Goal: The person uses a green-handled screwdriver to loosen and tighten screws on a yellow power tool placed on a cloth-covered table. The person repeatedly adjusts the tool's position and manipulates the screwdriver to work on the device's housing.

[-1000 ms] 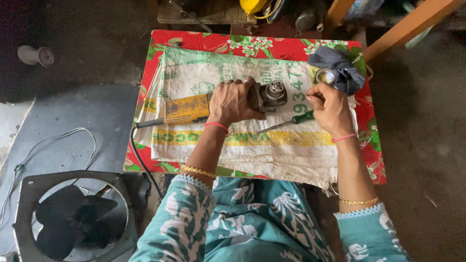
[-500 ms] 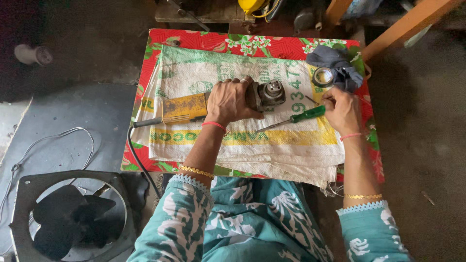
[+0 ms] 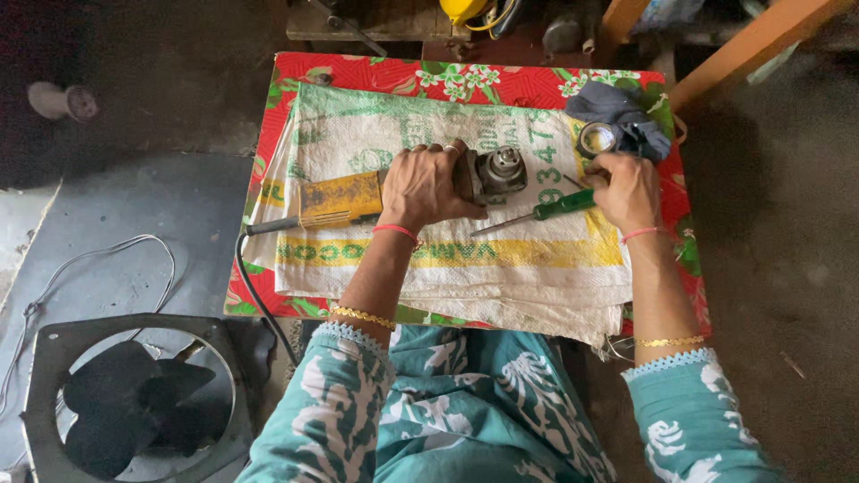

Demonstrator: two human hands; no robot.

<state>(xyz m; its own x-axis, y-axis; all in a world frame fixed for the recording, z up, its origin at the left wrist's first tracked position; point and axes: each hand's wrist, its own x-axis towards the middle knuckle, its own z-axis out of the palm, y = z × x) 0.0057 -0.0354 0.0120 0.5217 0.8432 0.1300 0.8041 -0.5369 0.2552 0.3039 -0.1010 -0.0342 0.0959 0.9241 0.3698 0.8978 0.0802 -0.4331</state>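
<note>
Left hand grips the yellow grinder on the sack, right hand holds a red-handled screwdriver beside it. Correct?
Not quite. The head view shows the screwdriver has a green handle, not red. The rest stands: the left hand grips the yellow grinder on the sack, and the right hand holds the screwdriver beside it.

A yellow angle grinder lies on its side across a folded white sack, its grey metal head pointing right and its black cord trailing off the left edge. A green-handled screwdriver lies just beside the head — tip pointing left, handle tilted up to the right.
</note>
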